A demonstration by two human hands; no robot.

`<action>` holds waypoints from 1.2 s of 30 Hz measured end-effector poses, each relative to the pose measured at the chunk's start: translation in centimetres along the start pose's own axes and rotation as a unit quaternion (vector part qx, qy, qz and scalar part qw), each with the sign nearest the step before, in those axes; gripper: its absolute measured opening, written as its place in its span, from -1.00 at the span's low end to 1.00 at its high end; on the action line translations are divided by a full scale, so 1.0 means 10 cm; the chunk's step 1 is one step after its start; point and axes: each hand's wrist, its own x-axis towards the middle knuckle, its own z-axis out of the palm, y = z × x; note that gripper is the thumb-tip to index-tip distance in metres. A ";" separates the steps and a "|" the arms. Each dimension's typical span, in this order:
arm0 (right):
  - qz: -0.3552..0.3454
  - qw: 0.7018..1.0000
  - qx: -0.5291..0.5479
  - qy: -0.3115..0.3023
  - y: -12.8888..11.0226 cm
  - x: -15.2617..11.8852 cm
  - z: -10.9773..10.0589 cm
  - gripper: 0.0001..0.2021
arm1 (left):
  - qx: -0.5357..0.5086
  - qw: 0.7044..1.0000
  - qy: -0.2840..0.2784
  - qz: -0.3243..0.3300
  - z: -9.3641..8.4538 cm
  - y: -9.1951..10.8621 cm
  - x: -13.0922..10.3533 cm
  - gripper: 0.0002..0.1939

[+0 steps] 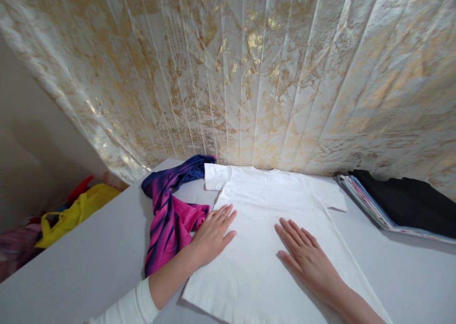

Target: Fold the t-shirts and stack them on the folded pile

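A white T-shirt lies spread flat on the pale table, its sleeves at the far side and its hem toward me. My left hand rests on the shirt's left edge, fingers apart, holding nothing. On the right half of the shirt lies my right hand, flat with its fingers stretched out. A crumpled pink and dark blue garment sits just left of the shirt, close to my left wrist.
Folded clothes with a black one on top are stacked at the right. Beyond the table's left edge are a yellow item and other fabrics. A gold-patterned curtain hangs behind the table.
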 end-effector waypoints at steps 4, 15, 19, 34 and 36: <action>0.043 0.999 -0.010 0.000 0.25 0.00 0.05 -0.42 | 0.023 1.000 0.014 0.006 0.04 -0.01 -0.01 -0.49; 0.087 0.996 -0.018 0.020 0.48 -0.32 0.11 -0.37 | 0.097 0.994 0.052 -0.001 0.10 0.07 -0.26 -0.48; 0.028 0.997 0.052 -0.054 0.32 -0.37 -0.14 -0.36 | 0.104 0.994 -0.024 -0.029 -0.13 0.28 -0.27 -0.47; 0.091 0.994 0.046 -0.036 0.95 0.90 0.07 -0.43 | -0.062 0.997 0.039 -0.035 0.10 0.48 0.41 -0.61; 0.099 0.995 0.028 -0.016 1.13 0.89 0.20 -0.41 | -0.067 0.998 -0.003 -0.010 0.12 0.44 0.39 -0.54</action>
